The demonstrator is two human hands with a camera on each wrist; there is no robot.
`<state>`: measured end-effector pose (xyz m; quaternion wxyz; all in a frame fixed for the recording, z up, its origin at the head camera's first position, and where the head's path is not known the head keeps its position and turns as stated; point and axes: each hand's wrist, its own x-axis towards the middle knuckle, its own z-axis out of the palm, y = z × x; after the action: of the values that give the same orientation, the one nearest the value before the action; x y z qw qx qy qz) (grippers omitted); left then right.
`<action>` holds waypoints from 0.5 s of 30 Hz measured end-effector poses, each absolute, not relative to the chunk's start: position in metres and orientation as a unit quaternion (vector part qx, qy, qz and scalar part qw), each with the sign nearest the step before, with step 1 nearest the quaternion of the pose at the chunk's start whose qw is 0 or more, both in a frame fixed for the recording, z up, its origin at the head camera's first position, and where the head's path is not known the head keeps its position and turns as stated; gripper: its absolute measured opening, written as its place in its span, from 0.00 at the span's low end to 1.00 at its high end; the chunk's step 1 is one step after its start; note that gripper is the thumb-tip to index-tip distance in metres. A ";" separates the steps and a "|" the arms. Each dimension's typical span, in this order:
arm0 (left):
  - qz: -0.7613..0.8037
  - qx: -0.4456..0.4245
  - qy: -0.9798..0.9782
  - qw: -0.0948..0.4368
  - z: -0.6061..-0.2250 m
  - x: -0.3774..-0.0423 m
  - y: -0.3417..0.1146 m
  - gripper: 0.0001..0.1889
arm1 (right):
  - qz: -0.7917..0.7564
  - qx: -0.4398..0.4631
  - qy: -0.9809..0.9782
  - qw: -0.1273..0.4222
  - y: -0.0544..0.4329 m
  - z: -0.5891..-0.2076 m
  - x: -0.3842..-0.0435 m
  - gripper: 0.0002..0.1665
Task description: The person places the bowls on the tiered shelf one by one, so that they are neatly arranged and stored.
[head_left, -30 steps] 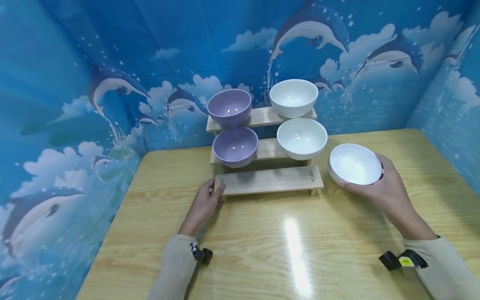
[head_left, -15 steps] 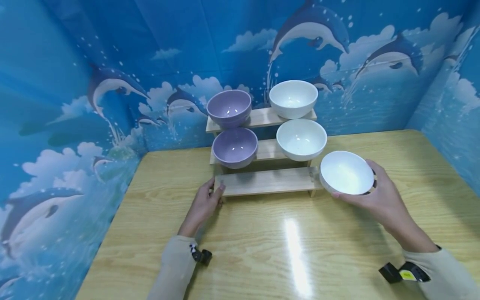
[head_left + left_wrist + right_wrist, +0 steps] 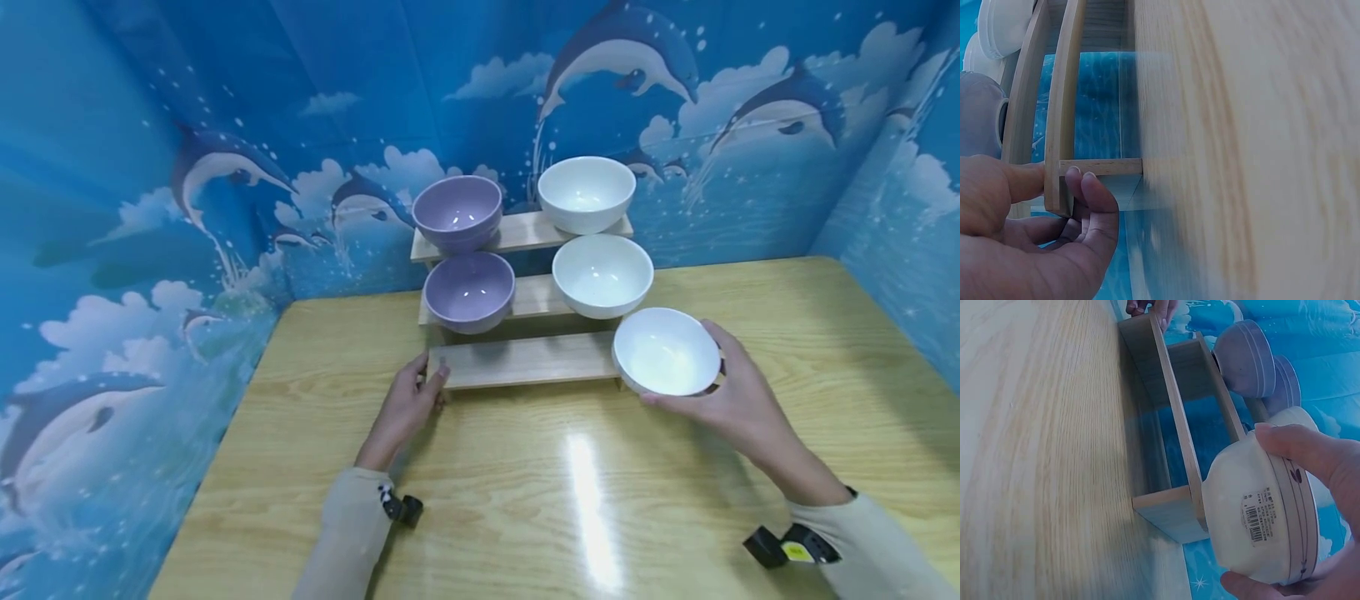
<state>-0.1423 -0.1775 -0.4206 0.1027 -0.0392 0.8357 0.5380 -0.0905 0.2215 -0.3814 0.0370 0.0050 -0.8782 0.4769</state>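
My right hand [image 3: 738,400] grips a white bowl [image 3: 666,352] by its side, thumb and fingers spread round it. That bowl overlaps the right end of the lowest step in the head view; a barcode sticker [image 3: 1259,517] shows on its underside in the right wrist view. My left hand [image 3: 408,404] pinches the left end of the lowest board of a three-step wooden stand [image 3: 532,361]. Two purple bowls, one on the top step [image 3: 459,212] and one on the middle step [image 3: 470,293], sit at the left. Two white bowls, upper [image 3: 587,194] and lower [image 3: 603,276], sit at the right.
The stand is on a light wooden table [image 3: 510,500], close to its back edge. Blue curtains [image 3: 420,75] printed with dolphins hang behind and at both sides.
My right hand has carried the white bowl leftward, from beside the stand to over the right end of the lowest step. The left hand keeps its hold on the stand.
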 end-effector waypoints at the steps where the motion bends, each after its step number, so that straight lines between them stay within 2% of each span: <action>1: 0.538 -0.038 0.836 0.102 -0.420 -0.142 -0.178 0.34 | 0.478 0.008 -0.877 0.038 0.221 -0.381 -0.091 0.74; 15: 0.533 -0.035 0.839 0.102 -0.421 -0.142 -0.178 0.34 | 0.488 0.022 -0.872 0.029 0.204 -0.382 -0.089 0.76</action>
<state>-0.1415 -0.1784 -0.4214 0.1019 -0.0355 0.8392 0.5330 -0.0887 0.2037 -0.3820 0.0289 0.0222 -0.8718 0.4885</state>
